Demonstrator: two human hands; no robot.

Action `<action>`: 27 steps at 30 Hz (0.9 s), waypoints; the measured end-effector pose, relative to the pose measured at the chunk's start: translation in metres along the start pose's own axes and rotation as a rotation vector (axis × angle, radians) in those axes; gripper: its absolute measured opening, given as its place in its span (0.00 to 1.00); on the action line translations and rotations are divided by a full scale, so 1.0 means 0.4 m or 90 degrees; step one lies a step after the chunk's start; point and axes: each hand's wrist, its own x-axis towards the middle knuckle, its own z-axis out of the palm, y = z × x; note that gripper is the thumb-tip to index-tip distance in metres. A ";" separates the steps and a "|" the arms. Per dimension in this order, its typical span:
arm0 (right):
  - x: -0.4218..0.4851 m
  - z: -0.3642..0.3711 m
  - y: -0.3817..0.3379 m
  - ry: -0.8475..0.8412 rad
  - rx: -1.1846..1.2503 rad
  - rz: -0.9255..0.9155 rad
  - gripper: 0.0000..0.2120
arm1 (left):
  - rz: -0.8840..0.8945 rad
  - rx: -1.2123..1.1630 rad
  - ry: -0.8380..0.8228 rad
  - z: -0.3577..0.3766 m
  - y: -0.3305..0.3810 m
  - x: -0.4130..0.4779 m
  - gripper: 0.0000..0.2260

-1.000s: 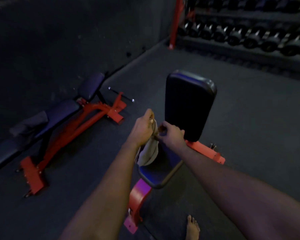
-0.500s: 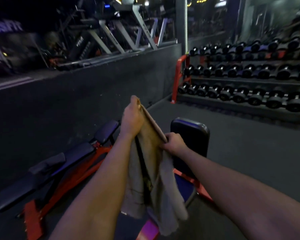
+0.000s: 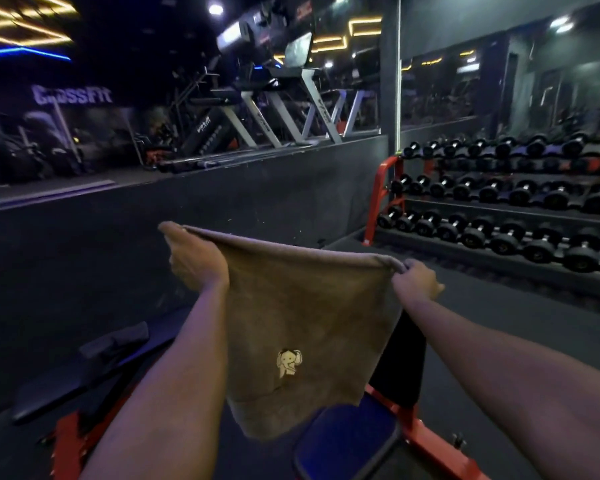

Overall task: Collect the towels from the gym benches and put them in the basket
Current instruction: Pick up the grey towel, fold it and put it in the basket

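We log a lit CrossFit sign [image 3: 71, 95] on the dark far wall, upper left.

Lower left: a flat bench [image 3: 59, 393], black pad on a red frame. A dark folded cloth [image 3: 115, 341] lies on the pad.

Left hand [image 3: 194, 261]: raised, back of the hand toward us, fingers curled round the upper left corner of the towel.

Background, centre: a row of treadmills [image 3: 291, 116] on a raised platform behind a low dark wall.

Brown towel [image 3: 305, 306]: we hold it spread in the air between both hands, its top edge stretched from one fist to the other. An elephant emblem [image 3: 288, 362] sits low on the cloth. The lower edge hangs just above the blue seat [image 3: 347, 441] of an adjustable bench; we cannot tell whether it touches.

Black backrest [image 3: 400, 362]: upright behind the towel's right edge, partly hidden by it.

Right hand [image 3: 414, 280]: lower than the left, fingers closed in a pinch on the towel's upper right corner.

Far right: a dumbbell rack [image 3: 381, 199], red uprights, three tiers of black dumbbells.
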 end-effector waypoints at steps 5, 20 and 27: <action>-0.014 -0.028 -0.073 0.169 0.309 -0.047 0.12 | 0.066 0.017 0.072 -0.015 -0.019 0.027 0.07; -0.054 0.118 -0.279 -0.202 0.084 -0.059 0.13 | -0.037 0.155 -0.529 0.095 0.027 -0.038 0.14; -0.096 0.154 -0.296 -0.384 0.093 -0.306 0.08 | 0.051 0.011 -0.777 0.106 0.062 -0.104 0.09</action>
